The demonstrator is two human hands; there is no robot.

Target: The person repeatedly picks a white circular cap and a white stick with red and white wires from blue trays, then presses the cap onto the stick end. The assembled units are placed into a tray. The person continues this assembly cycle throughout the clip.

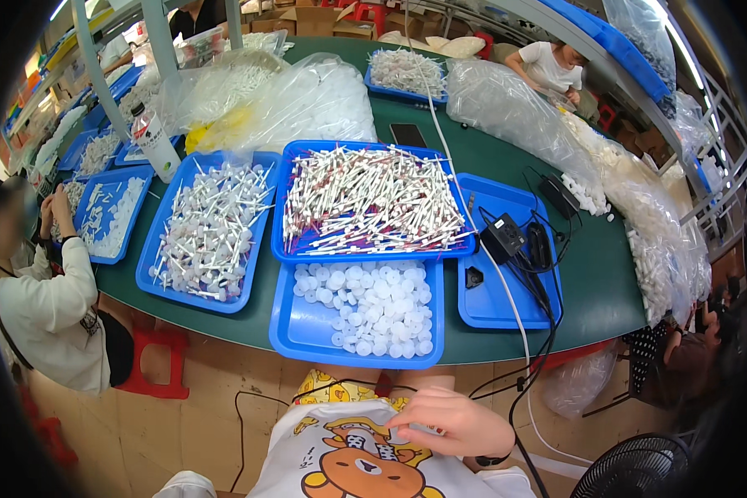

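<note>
My right hand (450, 421) is raised in front of my printed white shirt (373, 465). Its fingers point left, loosely bent and a little apart, and I see nothing held in them. My left hand is out of the picture; only a bit of white sleeve (187, 485) shows low on the left. The nearest tray (286, 336) is blue and holds translucent white round caps (386, 319). Overlapping its far part is another blue tray (280, 224), heaped with thin white sticks (373, 199) with reddish ends. My right hand is apart from both trays.
To the left, a blue tray (148, 270) holds caps with sticks fitted. On the right, a blue tray (494, 314) carries black adapters and cables (506, 236). A white cord (506, 290) crosses the green table (593, 307). A person (46, 282) works at left; a fan (635, 473) stands lower right.
</note>
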